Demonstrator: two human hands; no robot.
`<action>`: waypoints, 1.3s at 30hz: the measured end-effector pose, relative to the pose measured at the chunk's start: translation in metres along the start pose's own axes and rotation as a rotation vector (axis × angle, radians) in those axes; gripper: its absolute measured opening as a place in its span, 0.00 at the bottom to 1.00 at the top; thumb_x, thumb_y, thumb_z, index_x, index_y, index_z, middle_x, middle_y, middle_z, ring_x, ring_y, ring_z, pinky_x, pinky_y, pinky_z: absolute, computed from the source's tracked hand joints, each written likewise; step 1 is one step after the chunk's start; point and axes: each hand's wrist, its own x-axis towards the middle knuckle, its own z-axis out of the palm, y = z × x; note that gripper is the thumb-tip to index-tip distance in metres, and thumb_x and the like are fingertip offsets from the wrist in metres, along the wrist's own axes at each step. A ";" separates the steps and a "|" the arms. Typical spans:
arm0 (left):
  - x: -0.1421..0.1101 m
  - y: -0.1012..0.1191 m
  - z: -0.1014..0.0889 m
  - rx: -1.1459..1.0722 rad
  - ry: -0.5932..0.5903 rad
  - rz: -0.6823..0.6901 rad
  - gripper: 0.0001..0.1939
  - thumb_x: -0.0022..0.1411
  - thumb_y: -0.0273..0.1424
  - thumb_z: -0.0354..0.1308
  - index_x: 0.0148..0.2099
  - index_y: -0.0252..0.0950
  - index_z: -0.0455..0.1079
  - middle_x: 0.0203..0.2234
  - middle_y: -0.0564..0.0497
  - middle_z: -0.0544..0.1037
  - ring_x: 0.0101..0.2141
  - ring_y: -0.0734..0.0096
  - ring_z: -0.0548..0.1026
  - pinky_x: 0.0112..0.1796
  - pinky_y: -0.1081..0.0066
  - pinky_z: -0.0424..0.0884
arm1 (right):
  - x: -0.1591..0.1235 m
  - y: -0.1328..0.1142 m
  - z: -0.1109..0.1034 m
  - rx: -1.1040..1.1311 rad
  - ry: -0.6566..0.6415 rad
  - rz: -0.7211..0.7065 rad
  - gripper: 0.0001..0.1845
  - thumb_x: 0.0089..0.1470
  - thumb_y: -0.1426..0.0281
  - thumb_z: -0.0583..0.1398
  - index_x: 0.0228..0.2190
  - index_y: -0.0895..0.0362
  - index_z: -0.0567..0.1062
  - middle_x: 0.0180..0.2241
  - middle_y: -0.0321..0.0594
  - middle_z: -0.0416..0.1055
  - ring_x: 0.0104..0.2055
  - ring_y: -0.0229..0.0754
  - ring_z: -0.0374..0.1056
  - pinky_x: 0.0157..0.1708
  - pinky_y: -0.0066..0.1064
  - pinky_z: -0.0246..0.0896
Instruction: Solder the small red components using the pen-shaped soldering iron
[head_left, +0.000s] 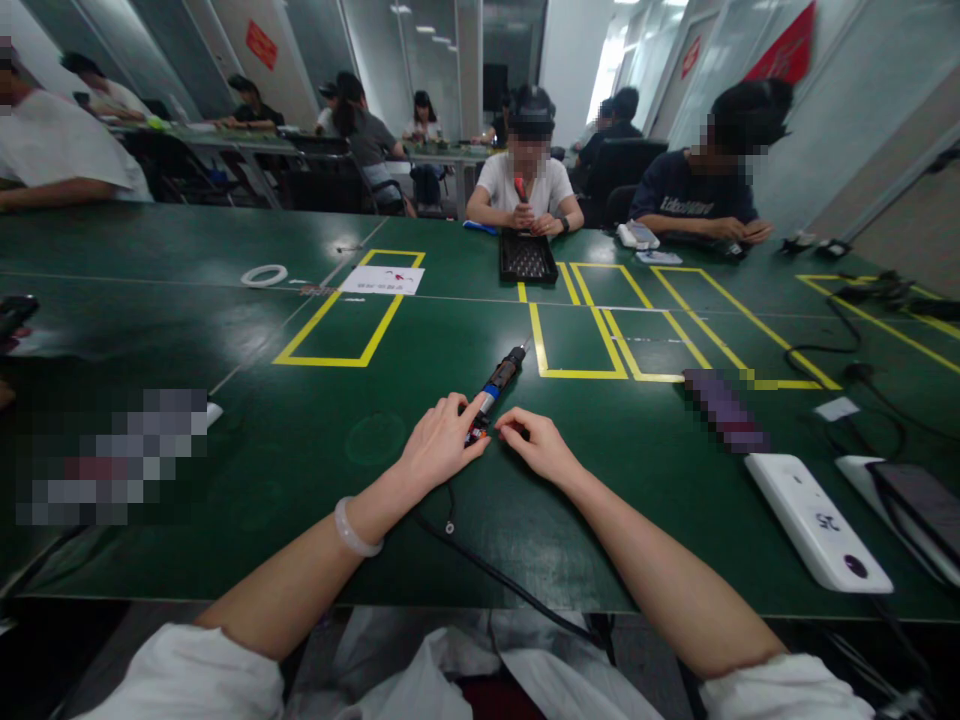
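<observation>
Green tabletop [292,420] with yellow taped rectangles [585,375].

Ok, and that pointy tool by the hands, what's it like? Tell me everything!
The tool is long and slim, mostly black, with a blue band and a silvery part. A thin tip, metal by its look, sticks out at the far end, pointing away and a bit right. It's slanted, low over the green table. The left hand covers its near end, fingers on it, with orangey-red bits peeking out. The right hand is close beside it.
</observation>
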 end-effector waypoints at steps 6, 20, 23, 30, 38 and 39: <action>0.009 -0.051 -0.002 0.022 -0.009 -0.127 0.31 0.63 0.44 0.52 0.66 0.43 0.54 0.48 0.42 0.65 0.44 0.58 0.68 0.42 0.64 0.68 | -0.001 0.001 -0.003 -0.019 -0.030 0.025 0.07 0.57 0.73 0.55 0.35 0.58 0.75 0.30 0.36 0.74 0.31 0.36 0.68 0.34 0.26 0.59; -0.014 -0.216 -0.011 -0.005 -0.077 -0.723 0.32 0.65 0.46 0.48 0.66 0.37 0.53 0.55 0.36 0.61 0.49 0.49 0.64 0.45 0.52 0.66 | -0.001 0.000 0.000 -0.074 -0.075 0.018 0.08 0.58 0.74 0.56 0.34 0.58 0.75 0.31 0.37 0.74 0.31 0.36 0.68 0.33 0.26 0.57; -0.019 -0.224 -0.016 0.016 -0.074 -0.791 0.32 0.65 0.46 0.48 0.66 0.37 0.53 0.55 0.38 0.60 0.48 0.50 0.64 0.45 0.52 0.65 | -0.001 0.001 0.000 -0.084 -0.078 0.012 0.08 0.58 0.73 0.56 0.34 0.58 0.75 0.31 0.37 0.74 0.31 0.36 0.67 0.33 0.26 0.57; -0.026 -0.215 -0.016 0.114 0.064 -0.741 0.28 0.65 0.42 0.51 0.63 0.36 0.58 0.51 0.41 0.62 0.45 0.56 0.63 0.46 0.57 0.64 | -0.001 0.004 0.000 -0.098 -0.078 -0.009 0.07 0.58 0.73 0.56 0.34 0.58 0.75 0.31 0.36 0.74 0.31 0.36 0.67 0.33 0.26 0.57; -0.028 -0.213 -0.016 0.021 0.091 -0.787 0.19 0.61 0.39 0.56 0.50 0.32 0.65 0.48 0.42 0.62 0.44 0.58 0.64 0.41 0.58 0.68 | -0.002 0.003 0.000 -0.098 -0.078 -0.004 0.07 0.58 0.73 0.56 0.34 0.58 0.75 0.31 0.37 0.74 0.31 0.36 0.67 0.32 0.26 0.57; -0.029 -0.212 -0.016 0.020 0.081 -0.785 0.18 0.61 0.39 0.55 0.49 0.32 0.66 0.47 0.42 0.62 0.43 0.57 0.65 0.40 0.58 0.68 | -0.002 0.003 0.000 -0.098 -0.077 -0.005 0.07 0.58 0.73 0.56 0.34 0.58 0.75 0.31 0.37 0.74 0.31 0.36 0.67 0.33 0.26 0.57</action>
